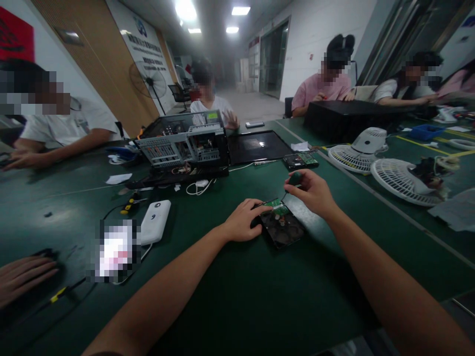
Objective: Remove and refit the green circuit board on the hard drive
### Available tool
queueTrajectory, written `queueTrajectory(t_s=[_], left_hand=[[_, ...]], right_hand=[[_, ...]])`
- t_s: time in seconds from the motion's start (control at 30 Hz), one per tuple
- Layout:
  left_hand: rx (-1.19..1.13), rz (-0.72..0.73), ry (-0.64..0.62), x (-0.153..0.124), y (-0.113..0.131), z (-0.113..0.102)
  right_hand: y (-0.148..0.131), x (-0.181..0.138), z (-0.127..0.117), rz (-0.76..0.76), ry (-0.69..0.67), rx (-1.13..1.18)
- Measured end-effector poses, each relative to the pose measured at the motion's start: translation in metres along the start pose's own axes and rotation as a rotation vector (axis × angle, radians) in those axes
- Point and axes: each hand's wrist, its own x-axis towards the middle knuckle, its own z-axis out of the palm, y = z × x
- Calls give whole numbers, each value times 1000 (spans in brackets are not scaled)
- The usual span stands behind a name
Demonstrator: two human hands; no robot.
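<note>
A black hard drive point(284, 230) with a small green circuit board point(276, 206) on top lies on the green table point(230, 296) in front of me. My left hand point(243, 220) rests on the drive's left edge, fingers curled over it. My right hand point(311, 190) hovers just above and right of the drive, fingers pinched around a thin dark tool point(284, 196) whose tip points down at the circuit board.
An opened computer case point(185, 143) and a flat black panel point(258, 146) stand further back. A second drive point(300, 160), white fan grilles point(401, 180), a white power bank point(156, 221) and yellow-handled tools lie around. Other people sit round the table; another person's hand point(22, 277) rests at left.
</note>
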Motion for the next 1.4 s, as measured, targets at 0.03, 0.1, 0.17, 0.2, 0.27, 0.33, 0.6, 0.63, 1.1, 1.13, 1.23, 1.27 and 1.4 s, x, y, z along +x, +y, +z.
queueTrajectory(t_s=[0.03,0.1,0.17,0.2,0.27,0.33,0.6,0.63,1.1,1.13,1.23,1.27,1.4], left_hand=[[-1,0,0,0,0,0],[1,5,2,0,1,-1],[7,10,7,0,2,-1],[10,13,9,0,2,-1],[15,14,12,0,2,-1],[15,10,9,0,2,-1],[8,1,-3,-1,0,-2],[8,3,-6,-1,0,-2],[20,-14,-10,-1,2,-4],[17,-16,-9,-1,2,-5],[10,-11,-8,-2,3,-7],[10,-7,-10,-2,4,-7],[11,-11,-13,-3,3,-8]], right_hand=[[1,0,1,-19,30,-49],[3,-1,2,-48,81,-125],[4,-3,4,-65,106,-161],[3,-3,5,-71,116,-169],[2,-4,6,-87,138,-182],[-1,-3,5,-111,176,-190],[13,9,-45,-164,480,-523],[22,11,-53,-147,504,-635],[85,25,-44,259,13,-1353],[85,28,-44,271,1,-1354],[86,39,-44,297,-32,-1351],[86,41,-44,306,-36,-1351],[89,41,-40,324,9,-1364]])
